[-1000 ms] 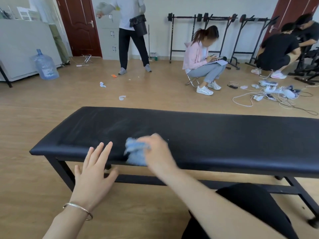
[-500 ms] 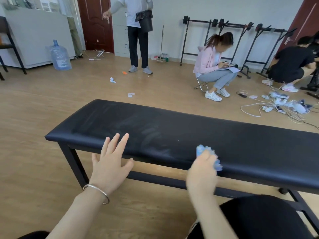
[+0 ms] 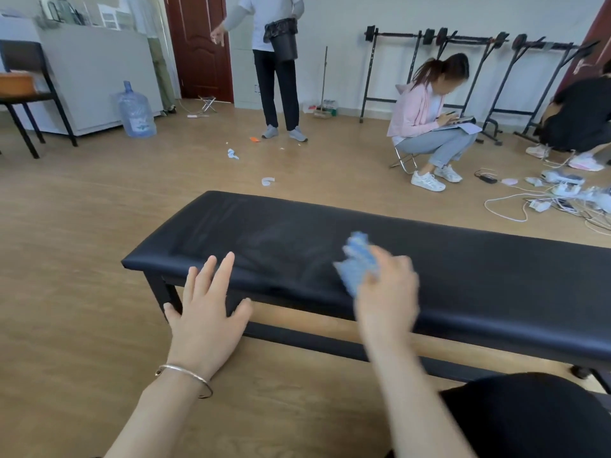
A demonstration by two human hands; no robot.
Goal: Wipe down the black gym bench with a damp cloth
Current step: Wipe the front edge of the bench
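Note:
A long black padded gym bench [image 3: 479,269] on a black metal frame stretches across the view. My right hand [image 3: 388,297] grips a crumpled light blue cloth [image 3: 357,261] and holds it against the bench top near the front edge; hand and cloth are motion-blurred. Faint damp streaks show on the pad left of the cloth. My left hand [image 3: 208,309], with a thin bracelet on the wrist, has straight spread fingers whose tips reach the bench's front edge near its left end.
Wooden floor surrounds the bench. A person [image 3: 277,71] stands at the back holding a black bin, another person [image 3: 429,123] sits on a stool, and a third crouches far right. Cables and chargers [image 3: 555,196] lie on the floor at right. A water jug [image 3: 136,112] stands at left.
My right hand moved the cloth right along the front edge, then back left and farther onto the pad. The view shifted, so the bench's left end sits farther right. My left hand stayed at the edge.

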